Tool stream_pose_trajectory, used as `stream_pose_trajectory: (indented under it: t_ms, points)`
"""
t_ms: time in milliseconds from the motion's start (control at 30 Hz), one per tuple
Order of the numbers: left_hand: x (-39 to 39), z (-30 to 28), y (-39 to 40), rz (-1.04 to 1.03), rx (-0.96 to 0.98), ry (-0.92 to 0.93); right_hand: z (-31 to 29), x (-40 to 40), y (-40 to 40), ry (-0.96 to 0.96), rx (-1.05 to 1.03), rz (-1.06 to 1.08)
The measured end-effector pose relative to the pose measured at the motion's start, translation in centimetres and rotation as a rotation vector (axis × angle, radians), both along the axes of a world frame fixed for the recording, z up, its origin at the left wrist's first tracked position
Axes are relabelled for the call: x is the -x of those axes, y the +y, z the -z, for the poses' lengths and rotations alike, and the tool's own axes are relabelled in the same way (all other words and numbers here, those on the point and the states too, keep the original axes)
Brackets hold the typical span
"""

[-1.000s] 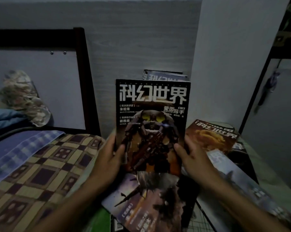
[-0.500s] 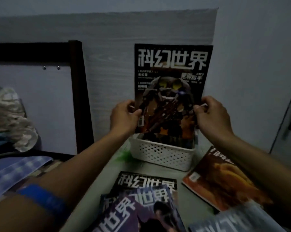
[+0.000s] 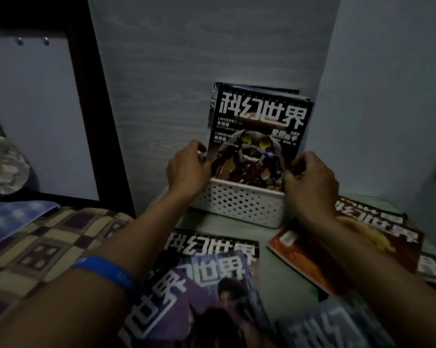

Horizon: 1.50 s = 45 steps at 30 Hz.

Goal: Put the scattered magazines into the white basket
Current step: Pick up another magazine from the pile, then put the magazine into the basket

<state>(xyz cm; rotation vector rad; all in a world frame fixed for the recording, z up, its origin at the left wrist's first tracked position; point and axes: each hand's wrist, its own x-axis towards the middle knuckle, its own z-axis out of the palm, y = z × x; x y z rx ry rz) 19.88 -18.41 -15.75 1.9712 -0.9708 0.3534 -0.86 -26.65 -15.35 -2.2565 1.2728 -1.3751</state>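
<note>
Black-covered magazine with white title characters and a robot figure (image 3: 258, 136) stands upright in the white perforated plastic basket (image 3: 239, 204), lower edge inside, against the grey wood-grain wall panel (image 3: 186, 71). Another magazine stands behind it. Left hand (image 3: 186, 169) pinches its left edge; right hand (image 3: 309, 182) grips its right edge, fingers curled. Blue wristband (image 3: 106, 272) on left forearm. More magazines lie scattered before the basket: a black one (image 3: 211, 244), a purple one (image 3: 199, 297), an orange one (image 3: 312, 254). Checked bedspread (image 3: 36, 247) to the left.
</note>
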Motion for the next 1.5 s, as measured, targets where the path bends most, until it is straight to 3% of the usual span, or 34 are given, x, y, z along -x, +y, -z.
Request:
stream_pose_trajectory:
  t_ms: [100,167,233,300,367,433,500,567,633,733,800,867,1000,1067,1133,1167,1233,1300,1333,1400,1500]
  points:
    - [0.7,-1.1,1.2,0.064,-0.038,0.07,-0.7,1.2,1.1,0.185,-0.013,-0.129]
    - [0.7,-1.7,3.1,0.146,-0.006,0.268,-1.9,2.3,2.0,0.347,-0.001,-0.247]
    - [0.9,-1.6,5.8,0.293,0.034,0.412,-2.6,4.1,3.5,0.354,0.101,-0.292]
    - [1.9,-0.7,9.2,0.345,-0.007,0.314,-2.2,6.0,6.5,0.303,0.159,-0.333]
    - [3.3,-0.2,12.9,0.386,-0.182,0.329,-1.1,7.1,10.3,0.44,0.004,-0.481]
    - [4.6,-0.4,16.2,0.469,-0.536,0.378,0.0,7.4,13.9,0.782,-0.163,-0.59]
    - [5.6,-0.7,19.0,0.514,-0.895,0.282,0.6,7.7,16.6,1.073,-0.18,-0.541]
    - [6.8,-1.0,21.0,0.496,-1.045,0.135,0.5,7.6,17.8,1.193,-0.219,-0.493]
    - [7.5,-0.6,21.9,0.442,-1.026,0.082,0.3,7.6,18.6,1.221,-0.264,-0.48]
    - [7.8,-0.3,23.1,0.326,-0.874,0.245,-0.1,8.0,19.4,1.14,-0.332,-0.453]
    - [8.4,0.1,23.6,0.318,-0.679,0.428,0.1,8.5,19.8,1.08,-0.375,-0.442]
    - [9.2,0.1,23.9,0.387,-0.433,0.433,0.4,8.9,19.9,0.966,-0.353,-0.487]
    - [10.6,-3.8,24.1,0.493,-0.143,0.191,-0.3,9.3,19.4,0.257,-0.59,-0.717]
    - [10.9,-6.3,24.1,0.397,-0.08,-0.041,-1.3,8.9,19.1,-0.091,-0.69,-0.765]
    - [10.8,-7.7,23.9,0.173,-0.001,-0.236,-2.2,8.4,18.9,-0.338,-0.675,-0.767]
    - [10.4,-8.1,24.0,0.107,0.057,-0.214,-2.7,8.1,18.9,-0.446,-0.669,-0.778]
    - [9.5,-8.1,24.2,0.22,0.176,0.098,-3.3,7.9,18.8,-0.621,-0.686,-0.827]
    - [9.3,-6.8,24.4,0.429,0.221,0.422,-3.4,7.7,18.5,-0.661,-0.661,-0.849]
    - [9.1,-5.5,24.2,0.489,0.234,0.496,-3.2,7.7,18.4,-0.628,-0.64,-0.844]
    - [9.1,-2.9,23.8,0.491,0.24,0.504,-2.4,7.8,18.1,-0.517,-0.631,-0.802]
    - [9.5,0.1,23.9,0.434,0.181,0.374,-1.0,8.3,17.5,-0.297,-0.541,-0.712]
